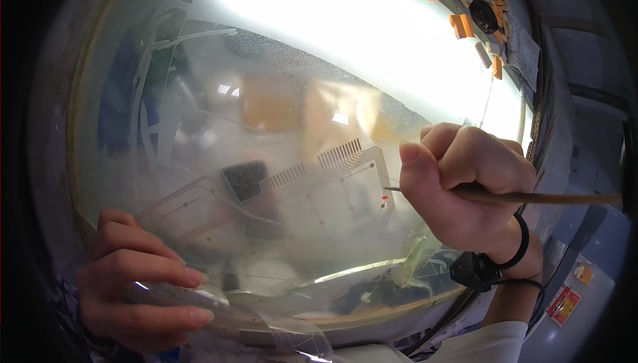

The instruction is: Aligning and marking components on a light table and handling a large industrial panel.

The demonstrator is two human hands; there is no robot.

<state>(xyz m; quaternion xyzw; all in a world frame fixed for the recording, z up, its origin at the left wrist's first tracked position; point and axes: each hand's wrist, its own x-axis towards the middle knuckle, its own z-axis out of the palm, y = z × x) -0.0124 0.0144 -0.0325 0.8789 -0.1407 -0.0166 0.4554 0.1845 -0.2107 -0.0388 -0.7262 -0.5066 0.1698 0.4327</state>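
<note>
Our left hand (133, 286) is low at the left, its fingers (149, 267) bent and pointing right; our right hand (465, 174) is curled tightly, thumb (419, 177) against its fingers, wrist (508, 240) and forearm (508, 306) rising from the lower right

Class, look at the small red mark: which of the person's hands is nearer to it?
The right. The right hand is just right of the red mark, holding a thin tool; the left hand is much farther off, to its lower left.
</note>
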